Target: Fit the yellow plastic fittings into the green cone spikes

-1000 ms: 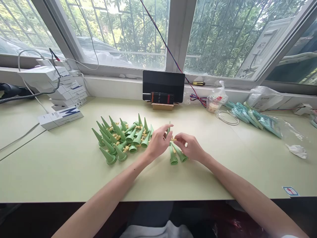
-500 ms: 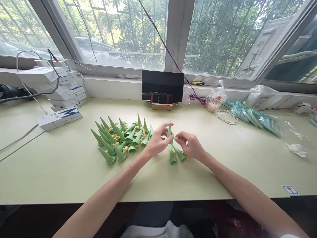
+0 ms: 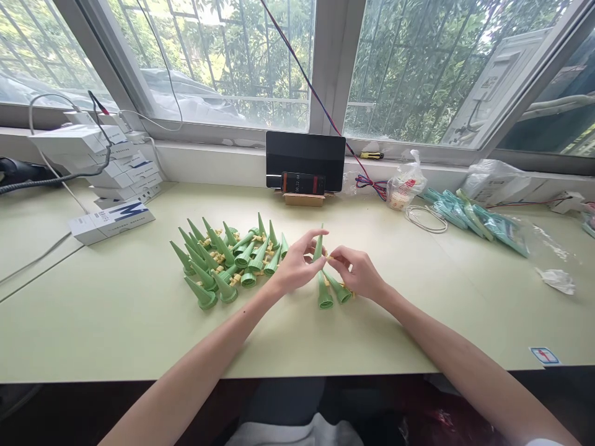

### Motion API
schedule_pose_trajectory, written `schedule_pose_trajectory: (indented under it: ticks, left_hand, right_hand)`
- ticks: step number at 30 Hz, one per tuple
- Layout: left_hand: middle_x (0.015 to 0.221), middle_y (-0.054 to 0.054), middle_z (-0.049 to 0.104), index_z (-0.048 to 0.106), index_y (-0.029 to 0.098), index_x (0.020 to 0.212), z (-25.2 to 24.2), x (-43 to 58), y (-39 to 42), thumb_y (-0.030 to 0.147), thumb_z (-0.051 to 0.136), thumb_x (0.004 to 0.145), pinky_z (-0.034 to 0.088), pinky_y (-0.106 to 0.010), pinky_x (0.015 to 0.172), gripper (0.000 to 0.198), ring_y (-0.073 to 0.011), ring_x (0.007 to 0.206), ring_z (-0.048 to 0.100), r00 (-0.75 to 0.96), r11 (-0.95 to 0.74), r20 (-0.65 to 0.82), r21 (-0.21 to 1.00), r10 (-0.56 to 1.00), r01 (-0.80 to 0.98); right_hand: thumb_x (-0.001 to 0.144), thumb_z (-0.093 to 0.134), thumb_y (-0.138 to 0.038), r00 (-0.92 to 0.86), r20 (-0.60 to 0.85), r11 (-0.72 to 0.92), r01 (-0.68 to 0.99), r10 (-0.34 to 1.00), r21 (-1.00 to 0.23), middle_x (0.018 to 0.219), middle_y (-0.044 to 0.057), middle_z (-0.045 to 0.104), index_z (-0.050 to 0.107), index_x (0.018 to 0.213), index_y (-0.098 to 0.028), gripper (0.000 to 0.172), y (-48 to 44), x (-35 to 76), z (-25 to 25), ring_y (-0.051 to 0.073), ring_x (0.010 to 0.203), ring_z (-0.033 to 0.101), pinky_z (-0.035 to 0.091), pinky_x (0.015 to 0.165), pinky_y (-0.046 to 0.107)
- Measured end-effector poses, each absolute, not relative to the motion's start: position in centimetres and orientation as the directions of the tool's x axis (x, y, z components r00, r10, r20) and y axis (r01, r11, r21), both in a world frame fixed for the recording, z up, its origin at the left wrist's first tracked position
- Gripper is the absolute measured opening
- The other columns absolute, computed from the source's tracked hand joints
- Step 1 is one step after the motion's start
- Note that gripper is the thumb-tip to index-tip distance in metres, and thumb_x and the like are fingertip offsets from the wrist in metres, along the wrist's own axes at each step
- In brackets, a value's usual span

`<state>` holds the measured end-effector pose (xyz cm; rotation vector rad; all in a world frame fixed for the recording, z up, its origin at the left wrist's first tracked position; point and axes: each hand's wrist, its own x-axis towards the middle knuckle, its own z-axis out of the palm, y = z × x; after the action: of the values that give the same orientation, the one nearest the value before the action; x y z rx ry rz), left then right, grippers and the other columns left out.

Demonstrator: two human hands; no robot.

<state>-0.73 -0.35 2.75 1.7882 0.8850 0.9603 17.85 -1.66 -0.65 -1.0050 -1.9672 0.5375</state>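
My left hand (image 3: 296, 266) pinches a green cone spike (image 3: 318, 245) held upright at the middle of the table. My right hand (image 3: 359, 272) is closed on the small yellow piece (image 3: 330, 257) at that spike's side, fingertips meeting my left thumb. Two more green spikes (image 3: 331, 291) lie on the table just below both hands. A pile of several green spikes (image 3: 227, 260) with yellow fittings lies to the left of my left hand.
A dark tablet (image 3: 305, 160) with a phone (image 3: 302, 183) on a stand leans at the window sill. Stacked white boxes (image 3: 108, 173) and cables sit at the left. Plastic bags, teal packets (image 3: 474, 220) and a coiled wire (image 3: 426, 219) lie at the right.
My left hand has lifted a green spike upright off the table, and my right hand has come up to pinch the yellow piece on its side. The pile has not moved.
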Motion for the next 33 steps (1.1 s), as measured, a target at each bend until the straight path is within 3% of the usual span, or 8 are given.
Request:
schedule_pose_trajectory:
  ticks: [11,25,33]
  left_hand:
    - [0.089,-0.003,0.058,0.050,0.023,0.129,2.60,-0.74,-0.32,0.022,0.060,0.081,0.046,-0.022,0.062,0.049,-0.0108,0.071,0.054,0.477,-0.339,0.235,0.930,0.847,0.143]
    - [0.089,-0.002,0.057,0.051,0.022,0.128,2.29,-0.71,-0.30,0.024,0.059,0.083,0.047,-0.022,0.064,0.046,-0.0114,0.074,0.057,0.513,-0.335,0.235,0.936,0.826,0.111]
    - [0.084,-0.002,0.059,0.057,0.019,0.121,2.73,-0.61,-0.36,0.025,0.060,0.081,0.048,-0.022,0.062,0.041,-0.0117,0.072,0.057,0.487,-0.304,0.216,0.947,0.846,0.107]
  right_hand:
    - [0.096,0.043,-0.026,-0.350,0.466,0.583,0.495,0.813,-0.644,0.064,-0.003,0.044,0.047,0.072,-0.020,0.025,-1.66,17.96,-0.66,0.012,0.056,0.033,0.031,0.054,0.026]
    - [0.100,0.035,-0.033,-0.353,0.389,0.521,0.471,0.851,-0.712,0.060,-0.003,0.045,0.043,0.069,-0.020,0.035,-1.76,17.99,-0.68,0.011,0.052,0.037,0.032,0.053,0.025]
    - [0.099,0.040,-0.036,-0.323,0.408,0.519,0.453,0.854,-0.725,0.061,-0.002,0.049,0.049,0.072,-0.020,0.033,-1.76,17.85,-0.51,0.011,0.052,0.042,0.037,0.053,0.026]
